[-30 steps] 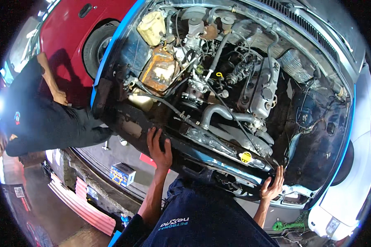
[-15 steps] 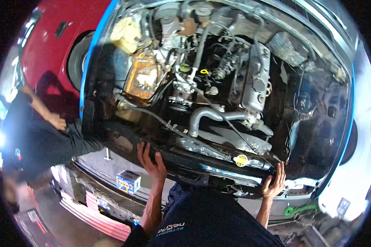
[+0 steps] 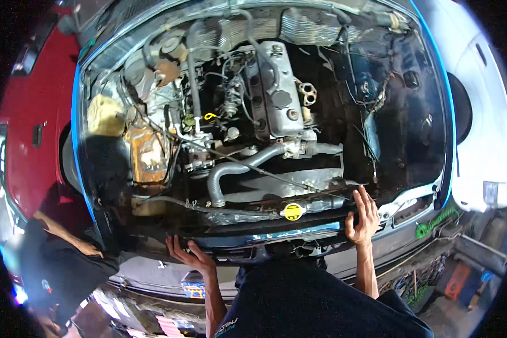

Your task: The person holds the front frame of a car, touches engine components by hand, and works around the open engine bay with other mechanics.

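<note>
1. Hands first: the left hand grips the lower edge of the front crossmember, fingers curled under it; the right hand rests on its top edge, fingers spread flat, not clenched.
2. That crossmember runs across the open engine bay's front, just below the yellow radiator cap.
3. It looks like stiff, heavy sheet metal, probably greasy; the folded edges seem the safest hold.
4. Another person's arm leans in, left, near the red car.
</note>
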### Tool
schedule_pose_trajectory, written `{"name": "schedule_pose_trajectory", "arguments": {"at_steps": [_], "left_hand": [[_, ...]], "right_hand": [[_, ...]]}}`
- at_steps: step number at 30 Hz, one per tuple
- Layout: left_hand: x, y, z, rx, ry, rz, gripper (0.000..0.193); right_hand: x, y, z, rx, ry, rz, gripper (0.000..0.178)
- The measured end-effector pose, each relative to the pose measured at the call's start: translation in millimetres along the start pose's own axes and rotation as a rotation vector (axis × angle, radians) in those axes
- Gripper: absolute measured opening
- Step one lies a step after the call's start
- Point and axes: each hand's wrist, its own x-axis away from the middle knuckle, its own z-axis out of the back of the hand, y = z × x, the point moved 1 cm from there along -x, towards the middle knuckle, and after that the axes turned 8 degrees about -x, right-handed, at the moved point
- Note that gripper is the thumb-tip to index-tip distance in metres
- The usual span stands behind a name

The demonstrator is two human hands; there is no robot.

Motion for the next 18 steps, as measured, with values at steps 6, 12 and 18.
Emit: {"name": "schedule_pose_trajectory", "arguments": {"at_steps": [6,12,18], "left_hand": [[0,5,1,-0.039,-0.008,-0.019,0.047],[6,-4,-2,-0.050,0.016,-0.034,0.048],[5,16,-11,-0.039,0.014,-0.042,0.050]], "right_hand": [[2,0,3,0.005,0.013,-0.009,0.056],[4,4,6,-0.021,0.015,-0.015,0.056],[2,17,12,-0.032,0.028,-0.044,0.056]]}}
